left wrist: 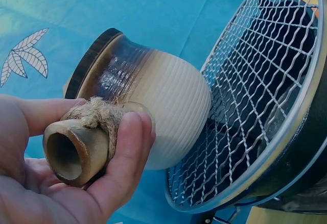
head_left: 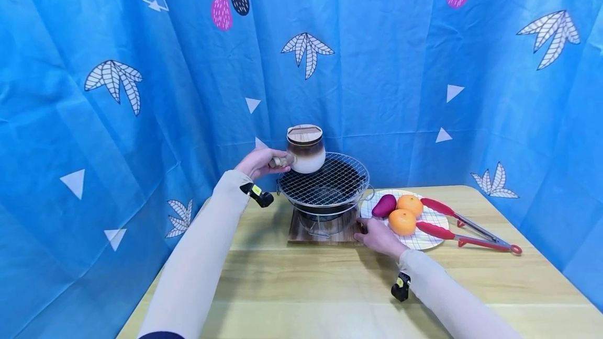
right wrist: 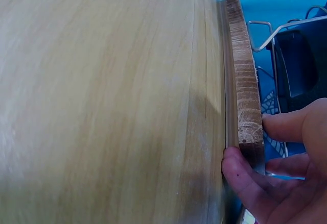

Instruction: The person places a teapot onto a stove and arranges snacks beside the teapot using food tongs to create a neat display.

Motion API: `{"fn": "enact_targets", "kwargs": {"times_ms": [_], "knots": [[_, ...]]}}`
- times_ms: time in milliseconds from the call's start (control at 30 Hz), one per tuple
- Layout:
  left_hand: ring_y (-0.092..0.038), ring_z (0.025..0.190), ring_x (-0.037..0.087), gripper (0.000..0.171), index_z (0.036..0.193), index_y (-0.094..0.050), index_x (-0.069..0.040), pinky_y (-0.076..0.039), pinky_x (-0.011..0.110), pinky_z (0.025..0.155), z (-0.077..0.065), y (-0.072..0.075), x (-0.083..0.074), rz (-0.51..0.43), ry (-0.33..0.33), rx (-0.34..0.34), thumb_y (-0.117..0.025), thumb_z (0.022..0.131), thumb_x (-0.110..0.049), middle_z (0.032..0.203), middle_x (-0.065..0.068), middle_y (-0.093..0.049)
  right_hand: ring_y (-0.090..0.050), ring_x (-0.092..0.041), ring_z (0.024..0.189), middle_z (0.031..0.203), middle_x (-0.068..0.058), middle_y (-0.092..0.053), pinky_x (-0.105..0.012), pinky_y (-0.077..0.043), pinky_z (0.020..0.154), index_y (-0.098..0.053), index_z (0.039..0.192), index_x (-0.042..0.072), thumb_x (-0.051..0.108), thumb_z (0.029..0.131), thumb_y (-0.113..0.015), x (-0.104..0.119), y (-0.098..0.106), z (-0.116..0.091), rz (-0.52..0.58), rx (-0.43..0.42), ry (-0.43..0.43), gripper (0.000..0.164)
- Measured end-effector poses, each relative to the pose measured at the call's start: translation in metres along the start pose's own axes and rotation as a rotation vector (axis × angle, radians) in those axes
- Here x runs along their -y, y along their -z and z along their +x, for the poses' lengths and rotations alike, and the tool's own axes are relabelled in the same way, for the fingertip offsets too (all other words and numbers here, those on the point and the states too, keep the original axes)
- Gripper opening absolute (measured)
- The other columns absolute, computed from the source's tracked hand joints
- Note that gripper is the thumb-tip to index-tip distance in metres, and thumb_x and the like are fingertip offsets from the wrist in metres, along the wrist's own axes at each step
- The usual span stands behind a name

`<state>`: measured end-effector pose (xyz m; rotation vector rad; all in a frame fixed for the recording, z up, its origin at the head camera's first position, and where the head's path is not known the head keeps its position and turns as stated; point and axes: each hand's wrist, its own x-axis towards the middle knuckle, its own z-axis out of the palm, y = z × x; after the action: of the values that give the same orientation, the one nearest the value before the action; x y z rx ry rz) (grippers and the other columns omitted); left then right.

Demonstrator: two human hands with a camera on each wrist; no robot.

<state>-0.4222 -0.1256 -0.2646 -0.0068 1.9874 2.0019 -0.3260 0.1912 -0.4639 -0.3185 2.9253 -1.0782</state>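
Observation:
My left hand (head_left: 261, 164) grips the stubby, rope-bound side handle (left wrist: 76, 145) of a ceramic pot (head_left: 309, 160). The pot is glazed brown above and white below, with a wooden lid (head_left: 304, 133). It is upright, close over the left back part of a round wire grill grate (head_left: 336, 184). Under the grate, a black stove in a wire stand rests on a dark wooden board (head_left: 301, 232). At the board's front right corner, my right hand (head_left: 382, 238) pinches the edge, thumb on top and a fingertip low at its side.
Right of the board, a checked plate (head_left: 431, 238) bears a purple sweet potato (head_left: 384, 206) and two oranges (head_left: 402, 222). Red-tipped tongs (head_left: 490, 237) lie across the plate's rim and the table (head_left: 301, 286). A blue curtain (head_left: 377, 93) hangs behind and at both sides.

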Motion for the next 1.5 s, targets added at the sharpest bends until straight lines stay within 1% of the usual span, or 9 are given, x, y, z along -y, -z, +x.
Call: {"fn": "enact_targets", "kwargs": {"times_ms": [233, 367, 467, 733, 1000, 1100, 1267, 1400, 1500], "knots": [[-0.068, 0.082, 0.02, 0.041, 0.139, -0.048, 0.009, -0.06, 0.03, 0.088, 0.003, -0.006, -0.002, 0.023, -0.008, 0.014, -0.056, 0.1, -0.002, 0.114, 0.016, -0.057, -0.061, -0.019, 0.079, 0.122, -0.017, -0.069, -0.034, -0.054, 0.07, -0.054, 0.141, -0.002, 0.016, 0.091, -0.074, -0.001, -0.002, 0.0, 0.0, -0.016, 0.006, 0.057], [-0.065, 0.09, 0.022, 0.043, 0.14, -0.047, 0.008, -0.06, 0.031, 0.089, 0.006, -0.008, -0.001, 0.02, 0.003, 0.01, -0.057, 0.099, -0.002, 0.12, 0.017, -0.054, -0.055, -0.016, 0.065, 0.117, -0.015, -0.07, -0.033, -0.053, 0.06, -0.054, 0.142, -0.001, 0.016, 0.091, -0.074, -0.001, -0.005, -0.001, 0.022, -0.016, 0.001, 0.058], [-0.064, 0.095, 0.024, 0.044, 0.141, -0.047, 0.008, -0.059, 0.031, 0.091, 0.007, -0.01, -0.001, 0.023, 0.006, 0.013, -0.057, 0.099, -0.002, 0.125, 0.018, -0.053, -0.044, -0.013, 0.05, 0.109, -0.015, -0.069, -0.03, -0.044, 0.046, -0.051, 0.144, -0.001, 0.015, 0.091, -0.074, -0.001, -0.005, -0.001, 0.048, -0.008, -0.012, 0.06], [-0.064, 0.097, 0.025, 0.043, 0.14, -0.048, 0.008, -0.061, 0.029, 0.085, 0.009, -0.011, -0.001, 0.018, 0.001, 0.013, -0.058, 0.099, -0.003, 0.128, 0.019, -0.053, -0.042, -0.012, 0.048, 0.101, -0.012, -0.07, -0.028, -0.044, 0.044, -0.049, 0.146, 0.0, 0.015, 0.092, -0.072, -0.001, -0.005, 0.001, 0.062, -0.001, -0.017, 0.061], [-0.064, 0.096, 0.024, 0.041, 0.138, -0.049, 0.009, -0.06, 0.03, 0.09, 0.012, -0.012, 0.002, 0.009, 0.007, 0.021, -0.057, 0.099, -0.002, 0.122, 0.018, -0.056, -0.057, -0.018, 0.069, 0.123, -0.016, -0.068, -0.031, -0.049, 0.06, -0.052, 0.144, 0.001, 0.016, 0.092, -0.073, -0.002, -0.007, 0.002, 0.041, -0.011, -0.006, 0.058], [-0.065, 0.094, 0.024, 0.04, 0.137, -0.05, 0.009, -0.059, 0.031, 0.09, 0.015, -0.013, 0.002, 0.004, 0.004, 0.023, -0.057, 0.099, -0.002, 0.12, 0.018, -0.057, -0.057, -0.019, 0.068, 0.12, -0.016, -0.068, -0.034, -0.051, 0.063, -0.052, 0.144, 0.001, 0.017, 0.092, -0.073, -0.003, -0.006, 0.002, 0.03, -0.01, -0.006, 0.059], [-0.065, 0.093, 0.024, 0.041, 0.138, -0.049, 0.009, -0.06, 0.03, 0.088, 0.018, -0.012, 0.002, -0.007, 0.001, 0.02, -0.057, 0.099, -0.002, 0.123, 0.019, -0.056, -0.061, -0.02, 0.086, 0.121, -0.014, -0.07, -0.04, -0.055, 0.086, -0.054, 0.143, 0.001, 0.019, 0.091, -0.074, -0.004, -0.005, 0.002, -0.015, -0.023, 0.012, 0.058], [-0.065, 0.093, 0.024, 0.041, 0.139, -0.049, 0.009, -0.061, 0.029, 0.084, 0.02, -0.011, 0.003, -0.008, 0.0, 0.02, -0.056, 0.1, -0.002, 0.124, 0.02, -0.055, -0.061, -0.022, 0.09, 0.124, -0.015, -0.069, -0.045, -0.055, 0.092, -0.054, 0.142, 0.001, 0.019, 0.091, -0.074, -0.004, -0.005, 0.003, -0.015, -0.026, 0.017, 0.058], [-0.064, 0.093, 0.024, 0.042, 0.139, -0.048, 0.009, -0.061, 0.029, 0.084, 0.021, -0.01, 0.004, -0.006, 0.0, 0.022, -0.056, 0.1, -0.002, 0.124, 0.02, -0.056, -0.061, -0.022, 0.09, 0.127, -0.017, -0.068, -0.044, -0.055, 0.09, -0.054, 0.142, 0.001, 0.019, 0.091, -0.074, -0.005, -0.006, 0.004, -0.014, -0.026, 0.02, 0.058]]}}
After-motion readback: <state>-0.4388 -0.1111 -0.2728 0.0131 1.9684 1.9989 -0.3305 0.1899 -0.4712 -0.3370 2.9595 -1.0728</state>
